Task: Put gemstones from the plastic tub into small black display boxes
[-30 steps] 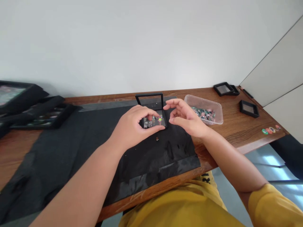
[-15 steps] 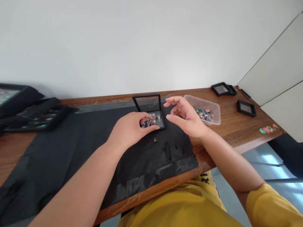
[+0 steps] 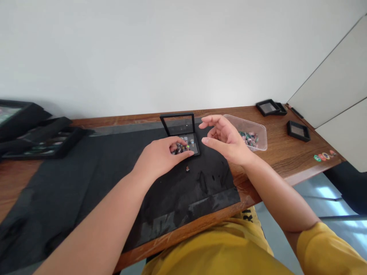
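My left hand (image 3: pixel 156 156) rests at the left side of a small black frame box (image 3: pixel 197 149), its thumb and fingers curled around a cluster of small shiny pieces (image 3: pixel 179 148). Their exact kind is too small to tell. More little round pieces (image 3: pixel 192 141) lie in rows on the box's inside. The box's clear-windowed lid (image 3: pixel 179 124) stands raised at the back. My right hand (image 3: pixel 223 139) hovers just right of the box with fingers bent and apart, holding nothing visible. One tiny reddish piece (image 3: pixel 187 168) lies on the black mat (image 3: pixel 114 175) in front of the box.
Behind my right hand stands a clear plastic tub (image 3: pixel 262 133) with many small coloured pieces. Black frames (image 3: pixel 298 131) lie at the far right, near several round stickers (image 3: pixel 326 156) by the table edge. At left are larger black display cases (image 3: pixel 60 141). A white wall backs the table.
My right hand has risen very slightly. My left hand has shifted a touch to the right, still curled around the small pieces. The view has moved a little.
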The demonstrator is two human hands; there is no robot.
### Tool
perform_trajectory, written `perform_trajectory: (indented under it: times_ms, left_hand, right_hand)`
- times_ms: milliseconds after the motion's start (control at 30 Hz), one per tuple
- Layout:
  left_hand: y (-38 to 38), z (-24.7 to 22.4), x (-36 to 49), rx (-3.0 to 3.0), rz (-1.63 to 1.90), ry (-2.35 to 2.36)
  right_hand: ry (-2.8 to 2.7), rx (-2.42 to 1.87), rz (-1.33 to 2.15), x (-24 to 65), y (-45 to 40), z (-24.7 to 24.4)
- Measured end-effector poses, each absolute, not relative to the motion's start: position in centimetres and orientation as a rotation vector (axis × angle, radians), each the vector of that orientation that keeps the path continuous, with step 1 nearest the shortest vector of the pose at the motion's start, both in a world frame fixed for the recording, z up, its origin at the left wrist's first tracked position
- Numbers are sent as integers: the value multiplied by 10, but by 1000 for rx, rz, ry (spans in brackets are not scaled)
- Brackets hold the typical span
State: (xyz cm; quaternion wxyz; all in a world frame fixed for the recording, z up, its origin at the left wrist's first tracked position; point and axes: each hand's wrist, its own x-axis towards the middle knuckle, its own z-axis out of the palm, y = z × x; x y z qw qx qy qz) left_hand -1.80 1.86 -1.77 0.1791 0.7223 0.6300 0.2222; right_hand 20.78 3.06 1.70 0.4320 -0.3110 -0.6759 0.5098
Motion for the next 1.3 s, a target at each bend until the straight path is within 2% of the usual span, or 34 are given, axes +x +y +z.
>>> perform_trajectory:
  times_ms: [233,533,700,900,1300]
  left_hand:
    - [22,-18,-16,1962,573,1783]
    - [22,-17,-18,2013,573,1721]
    - [22,-18,-19,2011,576,1716]
    - [23,-17,-19,1960,523,1728]
    - [20,-14,-17,1943,605,1729]
  right_hand:
    - [-1568,-736,1407,214,37,20]
    - [-1382,-855,1270,234,55,26]
    - [-1387,-1013,981,255,74,22]
    - [-1769,-1564,501,278,85,16]
    - [-2093,-1925,662,279,82,17]
